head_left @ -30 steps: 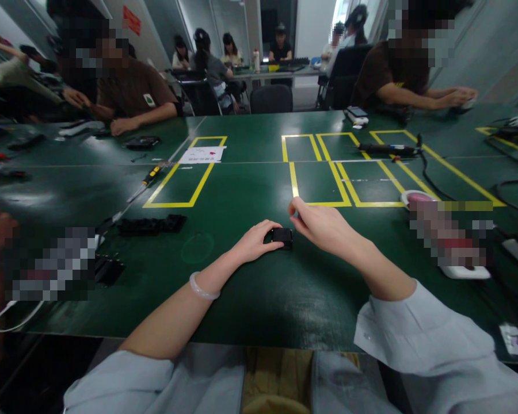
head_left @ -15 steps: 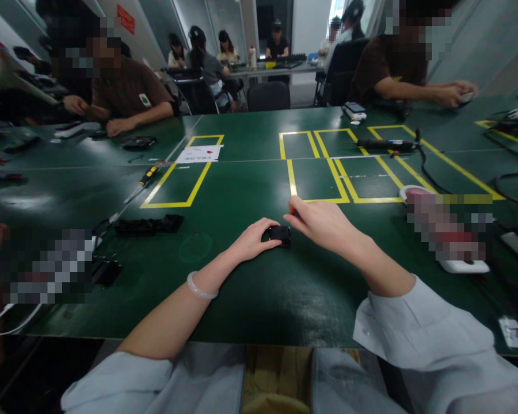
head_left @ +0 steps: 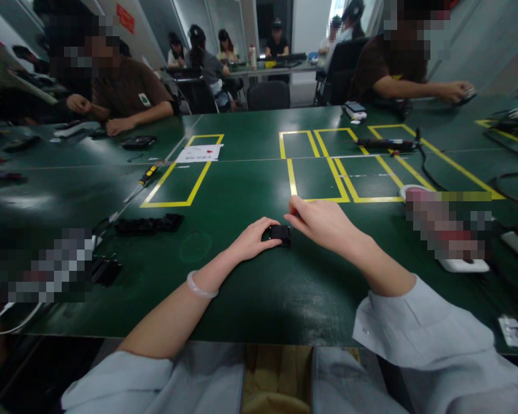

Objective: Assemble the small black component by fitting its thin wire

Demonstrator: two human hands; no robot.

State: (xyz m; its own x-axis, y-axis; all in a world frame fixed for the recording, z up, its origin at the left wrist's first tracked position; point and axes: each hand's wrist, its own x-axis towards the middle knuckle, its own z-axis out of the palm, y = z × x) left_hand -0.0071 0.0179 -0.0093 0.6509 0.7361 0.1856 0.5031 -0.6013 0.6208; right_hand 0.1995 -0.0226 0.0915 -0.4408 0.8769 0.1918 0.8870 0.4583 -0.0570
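On a green table [head_left: 250, 305] with a glossy top, a small black rectangular block [head_left: 280, 233] sits directly in front of the person, between the two bare hands. The left hand [head_left: 255, 238] grips it from the left, thumb on the near side and fingers curved round the far side. The right hand [head_left: 326, 224] is just beside the block's right end, its fingers curled in toward the thumb; whether they pinch something tiny, I cannot tell.

The step in hand looks like steadying the block with one hand while the other works at its right end. As I judge it, the next move calls for a firm left hold and small, precise right fingertips.

Beyond the hands, yellow tape outlines [head_left: 328, 200] mark the table; a long black ridged strip [head_left: 149, 225] and a yellow-and-black handled screwdriver [head_left: 149, 175] lie well apart, to the left.
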